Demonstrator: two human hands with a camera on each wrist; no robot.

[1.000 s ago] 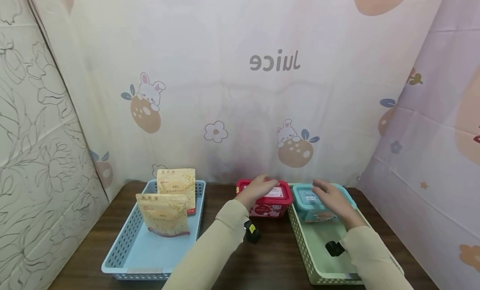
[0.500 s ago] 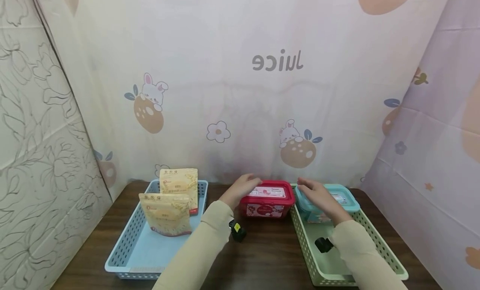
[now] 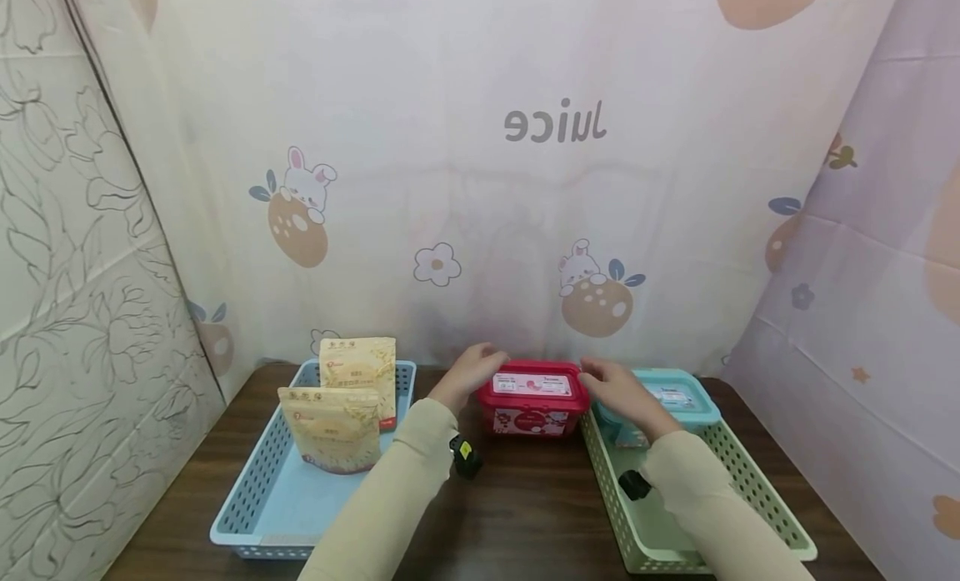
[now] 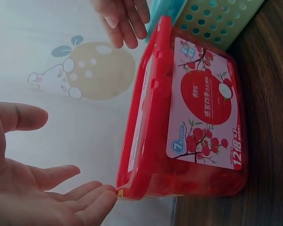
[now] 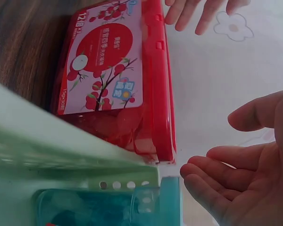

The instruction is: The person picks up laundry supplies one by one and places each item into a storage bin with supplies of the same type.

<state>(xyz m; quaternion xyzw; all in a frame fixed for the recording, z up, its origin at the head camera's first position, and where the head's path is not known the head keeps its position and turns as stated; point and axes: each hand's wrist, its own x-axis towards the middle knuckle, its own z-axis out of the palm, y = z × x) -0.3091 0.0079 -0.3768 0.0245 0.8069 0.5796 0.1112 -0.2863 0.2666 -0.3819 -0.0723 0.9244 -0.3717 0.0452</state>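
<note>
A red lidded plastic tub (image 3: 531, 398) with a cherry-print label stands on the dark wooden table between two baskets. My left hand (image 3: 471, 377) is at its left end; in the left wrist view the fingertips (image 4: 106, 200) come right up to the lid's corner, thumb spread apart. On the other side my right hand (image 3: 618, 391) reaches over the teal tub, its fingertips (image 5: 191, 172) close beside the red lid's right end. Both hands have loosely extended fingers and hold nothing. A teal lidded tub (image 3: 678, 393) sits in the green basket (image 3: 637, 556), partly covered by my right hand.
At left, a blue basket (image 3: 247, 523) holds two cream-coloured pouches (image 3: 333, 435) (image 3: 358, 366) standing upright. A printed curtain (image 3: 450, 189) hangs directly behind the table. The green basket's wall stands close against the red tub's right side.
Both hands have moved left: the left from over the red tub to its left end, the right from above the teal tub to the red tub's right end. The tubs stay put.
</note>
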